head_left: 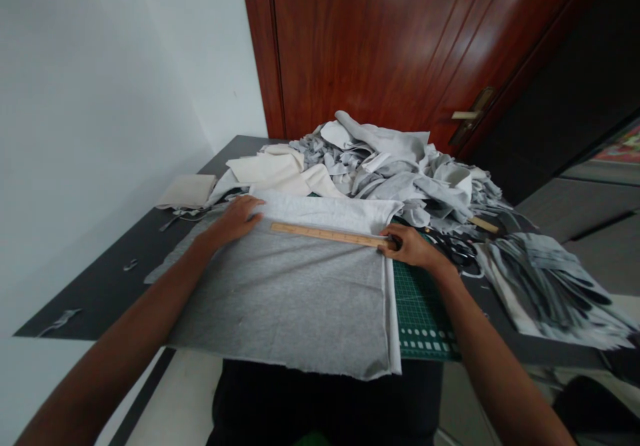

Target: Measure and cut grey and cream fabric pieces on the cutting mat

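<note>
A grey fabric piece [300, 306] lies over the table and a green cutting mat [423, 306], its near edge hanging at the table's front. Along its far side runs a paler folded band [325, 211]. A wooden ruler [325, 234] rests across the fabric, just below that band. My left hand [240, 218] lies on the cloth left of the ruler, fingers stretched out and apart from it. At the ruler's right end, by the fabric's right edge, my right hand [407, 246] grips it with bent fingers. Something small and dark shows at those fingers; its kind is unclear.
Behind the fabric is a heap of grey and white cloth scraps [390, 166]. Cream cloth [270, 169] lies left of it. Black-handled scissors [460, 249] and a folded grey stack [555, 286] are at right. Small scraps [63, 321] dot the dark table [105, 299].
</note>
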A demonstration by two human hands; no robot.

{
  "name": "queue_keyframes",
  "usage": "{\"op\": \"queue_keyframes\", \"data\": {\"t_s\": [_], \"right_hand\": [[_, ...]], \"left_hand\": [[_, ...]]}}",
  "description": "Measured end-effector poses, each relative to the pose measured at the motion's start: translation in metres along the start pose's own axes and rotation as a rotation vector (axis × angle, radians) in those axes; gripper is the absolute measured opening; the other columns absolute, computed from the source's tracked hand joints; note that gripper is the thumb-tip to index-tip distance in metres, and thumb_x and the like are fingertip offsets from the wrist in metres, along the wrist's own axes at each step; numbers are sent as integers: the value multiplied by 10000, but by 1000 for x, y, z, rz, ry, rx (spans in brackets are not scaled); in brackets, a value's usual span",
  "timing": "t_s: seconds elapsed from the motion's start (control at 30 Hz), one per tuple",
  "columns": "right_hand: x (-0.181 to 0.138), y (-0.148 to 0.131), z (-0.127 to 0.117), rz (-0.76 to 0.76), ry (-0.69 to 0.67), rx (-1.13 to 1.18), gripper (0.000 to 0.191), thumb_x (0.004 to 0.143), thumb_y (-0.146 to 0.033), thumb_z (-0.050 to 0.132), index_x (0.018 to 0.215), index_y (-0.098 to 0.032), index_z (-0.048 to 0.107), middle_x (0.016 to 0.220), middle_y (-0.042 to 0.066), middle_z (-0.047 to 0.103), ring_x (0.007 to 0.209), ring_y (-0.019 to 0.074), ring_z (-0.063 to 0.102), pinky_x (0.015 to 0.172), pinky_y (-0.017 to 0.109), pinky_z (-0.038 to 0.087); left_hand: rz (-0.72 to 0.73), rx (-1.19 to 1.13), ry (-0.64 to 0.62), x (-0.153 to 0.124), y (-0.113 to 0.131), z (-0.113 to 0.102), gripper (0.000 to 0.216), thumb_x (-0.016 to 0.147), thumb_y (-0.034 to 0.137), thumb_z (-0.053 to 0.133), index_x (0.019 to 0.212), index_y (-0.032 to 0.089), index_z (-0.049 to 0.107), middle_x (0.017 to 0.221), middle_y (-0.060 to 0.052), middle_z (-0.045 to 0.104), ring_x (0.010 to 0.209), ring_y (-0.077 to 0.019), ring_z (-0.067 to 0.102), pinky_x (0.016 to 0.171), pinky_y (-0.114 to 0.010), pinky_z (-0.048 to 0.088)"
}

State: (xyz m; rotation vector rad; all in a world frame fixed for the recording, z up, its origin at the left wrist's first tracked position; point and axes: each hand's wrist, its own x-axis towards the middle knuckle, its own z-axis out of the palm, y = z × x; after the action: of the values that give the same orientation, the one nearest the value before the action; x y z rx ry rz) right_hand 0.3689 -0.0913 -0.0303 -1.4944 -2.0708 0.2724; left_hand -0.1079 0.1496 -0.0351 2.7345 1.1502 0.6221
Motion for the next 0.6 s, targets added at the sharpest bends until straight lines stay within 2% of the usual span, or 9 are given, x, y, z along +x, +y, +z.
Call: {"op": "queue_keyframes", "data": {"t_s": [0.13, 0.37, 0.47, 0.53, 0.6], "right_hand": [[-7, -3, -3, 29, 12, -14, 308, 870, -416, 723, 1056, -178, 779, 880, 63, 758, 657, 176, 636, 621, 294, 510], [-29, -9, -12, 11, 117, -70, 304, 869, -399, 728, 1078, -188, 796, 961, 92, 807, 703, 213, 699, 689, 327, 582], [-43, -10, -17, 3, 143, -72, 282, 880, -394, 724, 1068, -195, 794, 959, 101, 813, 726, 229, 720, 709, 345, 610], [-53, -8, -21, 21, 159, -68, 273, 879, -390, 722, 1066, -203, 790, 951, 98, 814, 742, 236, 732, 720, 352, 624], [-62, -5, -26, 40, 180, -65, 274, 874, -391, 718, 1060, -203, 788, 943, 96, 815, 757, 241, 744, 727, 356, 632]], "left_hand": [[-187, 66, 65, 0, -13, 2, 501, 917, 424, 573, 1344, 171, 644, 1386, -157, 663, 1390, -352, 553, 1246, -541, 385], [-406, 124, 78, 8, -17, -4, 487, 876, 420, 638, 1288, 160, 659, 1116, -133, 747, 1126, -335, 680, 1044, -494, 525], [-428, 142, 60, 13, -9, -6, 338, 893, 390, 633, 1150, 183, 705, 1016, -115, 758, 1036, -335, 706, 964, -480, 537], [-392, 155, 41, 15, 0, -7, 220, 921, 314, 587, 1053, 196, 717, 1005, -108, 760, 1049, -328, 705, 967, -468, 524], [-332, 175, 29, 18, 9, -12, 201, 946, 233, 529, 1014, 189, 714, 1028, -115, 752, 1099, -321, 686, 1003, -463, 503]]}}
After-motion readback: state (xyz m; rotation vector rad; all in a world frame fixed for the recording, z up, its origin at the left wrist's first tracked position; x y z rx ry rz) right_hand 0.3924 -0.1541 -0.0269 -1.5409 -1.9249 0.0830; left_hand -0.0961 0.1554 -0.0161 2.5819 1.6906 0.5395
